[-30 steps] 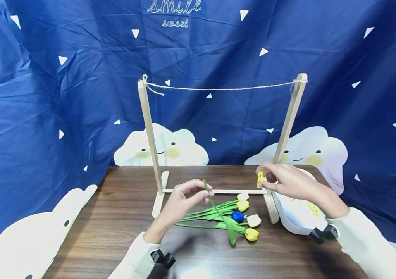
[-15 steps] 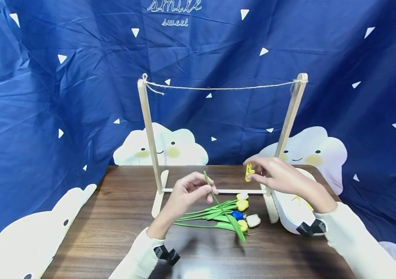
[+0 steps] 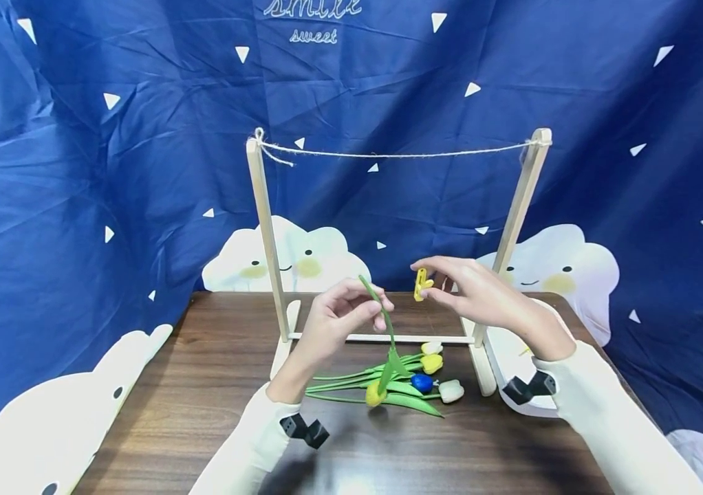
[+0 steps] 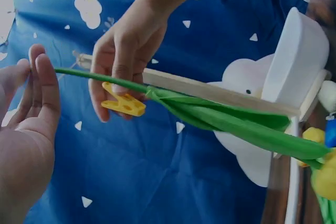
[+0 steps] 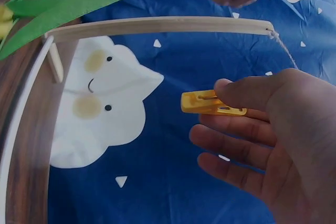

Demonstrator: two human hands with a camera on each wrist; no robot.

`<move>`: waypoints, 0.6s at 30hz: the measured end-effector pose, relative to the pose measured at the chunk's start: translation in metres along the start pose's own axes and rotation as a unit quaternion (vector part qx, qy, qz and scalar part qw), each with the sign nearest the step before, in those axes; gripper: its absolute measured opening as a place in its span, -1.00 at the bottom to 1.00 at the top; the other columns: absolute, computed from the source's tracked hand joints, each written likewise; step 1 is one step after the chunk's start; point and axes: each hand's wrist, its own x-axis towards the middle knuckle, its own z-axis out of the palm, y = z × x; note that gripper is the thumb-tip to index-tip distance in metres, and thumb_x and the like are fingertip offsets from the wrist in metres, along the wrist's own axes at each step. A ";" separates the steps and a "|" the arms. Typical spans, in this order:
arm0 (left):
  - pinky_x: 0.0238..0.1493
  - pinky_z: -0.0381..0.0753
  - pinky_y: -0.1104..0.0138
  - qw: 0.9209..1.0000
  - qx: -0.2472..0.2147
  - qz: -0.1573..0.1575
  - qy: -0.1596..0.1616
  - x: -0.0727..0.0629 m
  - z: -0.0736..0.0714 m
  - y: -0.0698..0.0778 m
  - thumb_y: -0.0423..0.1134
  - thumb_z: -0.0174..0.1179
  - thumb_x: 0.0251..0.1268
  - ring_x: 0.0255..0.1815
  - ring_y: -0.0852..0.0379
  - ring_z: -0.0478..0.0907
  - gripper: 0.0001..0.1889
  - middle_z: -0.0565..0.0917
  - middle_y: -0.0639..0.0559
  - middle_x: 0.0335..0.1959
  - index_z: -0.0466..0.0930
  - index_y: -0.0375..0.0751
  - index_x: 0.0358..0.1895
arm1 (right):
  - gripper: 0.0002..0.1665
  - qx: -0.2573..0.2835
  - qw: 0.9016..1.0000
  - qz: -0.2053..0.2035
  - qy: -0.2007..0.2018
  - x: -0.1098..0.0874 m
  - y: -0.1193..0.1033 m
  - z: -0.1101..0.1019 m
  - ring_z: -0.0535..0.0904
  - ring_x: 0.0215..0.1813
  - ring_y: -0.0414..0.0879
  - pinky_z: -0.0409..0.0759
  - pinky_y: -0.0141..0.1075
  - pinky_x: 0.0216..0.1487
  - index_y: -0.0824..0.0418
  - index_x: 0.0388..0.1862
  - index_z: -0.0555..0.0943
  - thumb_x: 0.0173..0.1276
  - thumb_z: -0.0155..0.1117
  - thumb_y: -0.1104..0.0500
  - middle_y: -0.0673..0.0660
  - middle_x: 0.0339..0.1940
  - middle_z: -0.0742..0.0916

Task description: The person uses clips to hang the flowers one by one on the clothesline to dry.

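My left hand (image 3: 342, 316) pinches the green stem of a yellow tulip (image 3: 375, 394) near its end. The tulip hangs head down, its leaves (image 4: 226, 121) along the lower stem. To the right, my right hand (image 3: 472, 289) pinches a yellow clothespin (image 3: 421, 284) between thumb and forefinger; in the right wrist view the clothespin (image 5: 212, 102) lies clear of the flower. Both hands are above the table and below a string (image 3: 388, 155) stretched between two wooden posts. Beneath them lie several tulips, among them a blue one (image 3: 422, 383) and a white one (image 3: 451, 392).
The wooden frame's right post (image 3: 520, 206) rises behind my right hand, and its left post (image 3: 267, 234) is beyond my left. A white tray (image 3: 527, 405) stands at the right of the brown table (image 3: 203, 412), partly hidden by my right arm.
Both hands have risen. The right hand has carried the clothespin leftward, closer to the left hand. The left hand's tulip now hangs steeper, and its yellow head has come into view.
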 end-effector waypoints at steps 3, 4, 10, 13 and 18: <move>-0.14 0.78 0.35 1.000 0.011 0.004 0.023 0.008 -0.005 0.003 -0.41 0.23 0.56 -0.32 0.23 0.75 -0.68 0.83 0.09 -0.12 0.48 -0.71 0.11 | -0.49 0.000 1.000 -0.016 0.025 0.008 -0.005 -0.003 0.66 -0.22 -0.24 0.67 -0.31 -0.23 0.12 0.41 0.61 0.52 0.42 0.18 0.01 -0.04 0.80; -0.14 0.77 0.36 0.999 0.018 0.007 0.032 0.011 -0.007 0.004 -0.41 0.23 0.55 -0.33 0.24 0.74 -0.66 0.83 0.09 -0.12 0.48 -0.72 0.11 | -0.48 0.000 0.999 -0.021 0.033 0.011 -0.007 -0.004 0.65 -0.23 -0.24 0.66 -0.31 -0.25 0.10 0.43 0.61 0.53 0.41 0.17 0.00 -0.06 0.80; -0.20 0.74 0.40 0.994 0.055 0.020 0.091 0.027 -0.024 0.013 -0.47 0.20 0.53 -0.36 0.22 0.72 -0.73 0.85 0.09 -0.17 0.56 -0.69 0.09 | -0.48 0.004 0.997 -0.044 0.061 0.028 -0.021 -0.011 0.66 -0.24 -0.26 0.64 -0.27 -0.28 0.10 0.46 0.55 0.57 0.36 0.14 -0.04 -0.13 0.78; -0.22 0.72 0.42 0.992 0.054 0.027 0.112 0.035 -0.030 0.017 -0.53 0.15 0.51 -0.38 0.22 0.70 -0.80 0.85 0.13 -0.19 0.67 -0.50 0.07 | -0.52 0.021 0.996 -0.058 0.071 0.037 -0.027 -0.015 0.72 -0.21 -0.22 0.67 -0.27 -0.25 0.15 0.40 0.55 0.57 0.35 0.17 -0.01 -0.13 0.79; -0.23 0.70 0.44 0.991 0.049 0.038 0.121 0.047 -0.040 0.024 -0.54 0.11 0.55 -0.37 0.23 0.67 -0.73 0.85 0.12 -0.17 0.72 -0.21 0.07 | -0.58 0.028 0.991 -0.088 0.095 0.052 -0.035 -0.019 0.78 -0.15 -0.16 0.75 -0.25 -0.11 0.20 0.32 0.58 0.55 0.38 0.22 0.04 -0.06 0.79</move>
